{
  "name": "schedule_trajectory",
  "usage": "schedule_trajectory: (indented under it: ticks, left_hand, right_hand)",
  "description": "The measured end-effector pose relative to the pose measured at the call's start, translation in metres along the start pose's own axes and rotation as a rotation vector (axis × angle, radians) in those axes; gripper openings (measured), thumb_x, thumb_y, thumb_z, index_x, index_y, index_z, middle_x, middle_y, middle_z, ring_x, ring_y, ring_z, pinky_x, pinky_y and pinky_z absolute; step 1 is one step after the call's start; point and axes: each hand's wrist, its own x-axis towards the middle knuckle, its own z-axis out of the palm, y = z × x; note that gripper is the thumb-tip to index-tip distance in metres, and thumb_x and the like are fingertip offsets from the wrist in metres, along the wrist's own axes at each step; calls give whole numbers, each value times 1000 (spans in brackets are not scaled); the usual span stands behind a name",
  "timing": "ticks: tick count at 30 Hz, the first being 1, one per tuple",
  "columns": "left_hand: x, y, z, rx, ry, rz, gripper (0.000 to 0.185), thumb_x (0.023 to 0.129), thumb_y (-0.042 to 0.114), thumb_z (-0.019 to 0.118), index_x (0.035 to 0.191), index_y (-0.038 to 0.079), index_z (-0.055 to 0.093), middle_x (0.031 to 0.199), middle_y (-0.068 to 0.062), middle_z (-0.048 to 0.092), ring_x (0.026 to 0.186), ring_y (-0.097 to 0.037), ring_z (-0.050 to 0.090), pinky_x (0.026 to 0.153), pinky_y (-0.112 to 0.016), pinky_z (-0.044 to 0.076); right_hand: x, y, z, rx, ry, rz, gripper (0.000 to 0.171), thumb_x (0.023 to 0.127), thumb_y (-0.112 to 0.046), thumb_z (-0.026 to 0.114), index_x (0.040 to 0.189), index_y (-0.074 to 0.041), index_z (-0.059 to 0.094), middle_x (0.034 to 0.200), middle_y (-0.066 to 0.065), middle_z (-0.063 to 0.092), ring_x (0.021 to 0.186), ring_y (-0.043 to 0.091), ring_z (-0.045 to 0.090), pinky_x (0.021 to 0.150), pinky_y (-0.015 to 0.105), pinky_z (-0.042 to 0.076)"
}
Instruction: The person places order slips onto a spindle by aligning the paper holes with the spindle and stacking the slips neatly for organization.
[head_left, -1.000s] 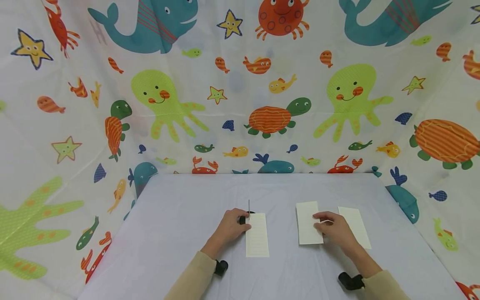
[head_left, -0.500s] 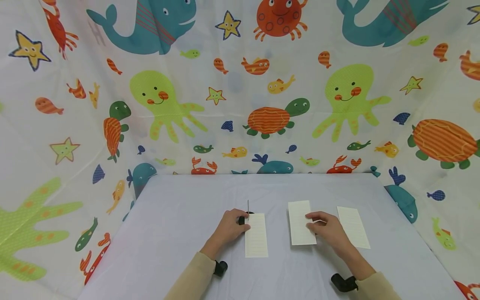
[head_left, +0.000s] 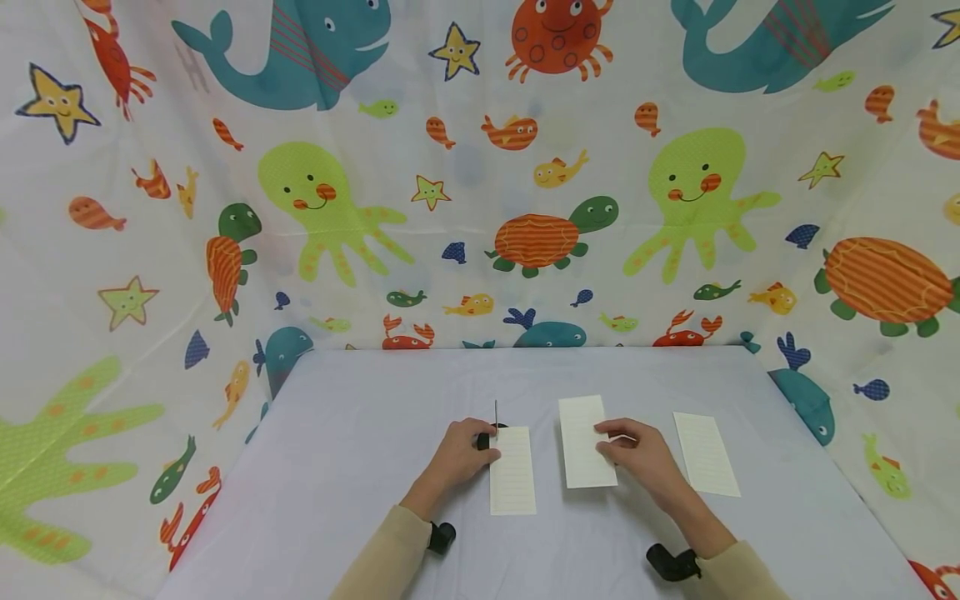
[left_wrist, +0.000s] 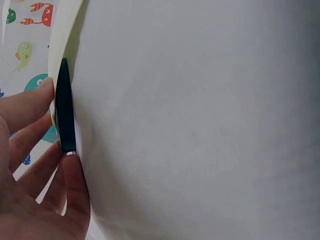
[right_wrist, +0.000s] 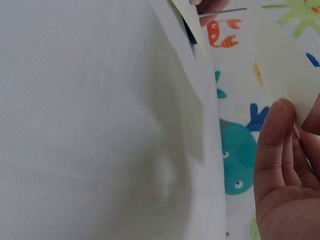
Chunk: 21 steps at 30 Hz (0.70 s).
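In the head view my left hand (head_left: 467,446) holds a black binder clip (head_left: 483,440) at the upper left edge of a lined paper sheet (head_left: 514,475). A thin metal part (head_left: 496,412) of the clip stands upright there. The clip's dark wedge-shaped body (left_wrist: 65,110) shows from the side in the left wrist view, my thumb against the paper beside it. To the right, my right hand (head_left: 643,454) pinches the right edge of another cream sheet (head_left: 585,442), tilted and raised over the table. That hand (right_wrist: 285,185) partly hides its sheet in the right wrist view.
A third lined sheet (head_left: 707,454) lies on the white-covered table (head_left: 375,467), right of my right hand. Behind the table hangs a curtain (head_left: 465,292) printed with sea animals. Black wrist cameras sit on both forearms.
My right hand has moved left with its sheet, towards the clipped sheet, leaving a wider gap to the third sheet. My left hand stays in place.
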Motion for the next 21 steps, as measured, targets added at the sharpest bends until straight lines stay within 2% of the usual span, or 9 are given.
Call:
schedule_trajectory:
  ticks: [21]
  left_hand:
    - [1,0,-1,-3,-6,-7,33,88,17,79,118,7,72,129,-14,63,125,-34,52,107,-53,43]
  right_hand:
    - [-1,-14,19,54,14,6,30,91,-5,75,120,-3,69,119,13,65,91,22,61,74,24,55]
